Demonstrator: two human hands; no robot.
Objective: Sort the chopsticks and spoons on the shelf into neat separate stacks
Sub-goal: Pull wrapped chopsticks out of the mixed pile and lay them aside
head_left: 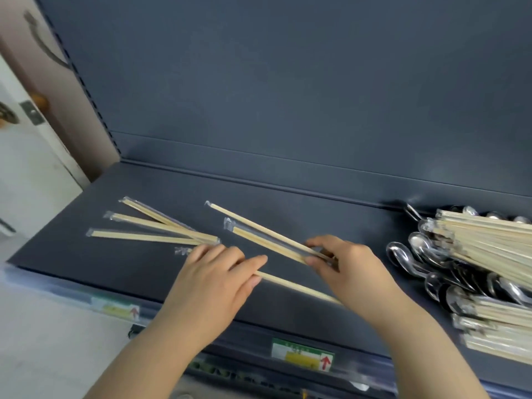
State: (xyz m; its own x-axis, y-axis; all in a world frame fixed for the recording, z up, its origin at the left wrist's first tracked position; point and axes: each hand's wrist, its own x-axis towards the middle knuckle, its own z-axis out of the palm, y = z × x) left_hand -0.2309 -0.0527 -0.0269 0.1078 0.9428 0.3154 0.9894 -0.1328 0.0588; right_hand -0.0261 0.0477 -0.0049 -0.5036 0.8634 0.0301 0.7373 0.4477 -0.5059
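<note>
The dark blue-grey back panel (288, 82) rose behind a matching shelf (115, 269), which carried everything else. At the shelf's right end lay a mixed heap: a large fan of wrapped chopsticks (483, 240) resting across a cluster of shiny metal spoons (417, 254), with more wrapped chopsticks nearer the front edge. The left hand (213, 283) lay low over the middle of the shelf, its fingers only gently bent, holding a single wrapped pair (299, 287) between thumb and forefinger; that pair ran on to the right and passed under the other wrist. The right hand (354, 269) was curled, thumb and forefinger pinching the near ends of two wrapped pairs (267, 240) that angled away to the upper left. Further left, three wrapped pairs (161, 228) sat fanned out, their right ends meeting just beside the left fingertips. A green-and-yellow price label (302, 355) marked the front rail.
</note>
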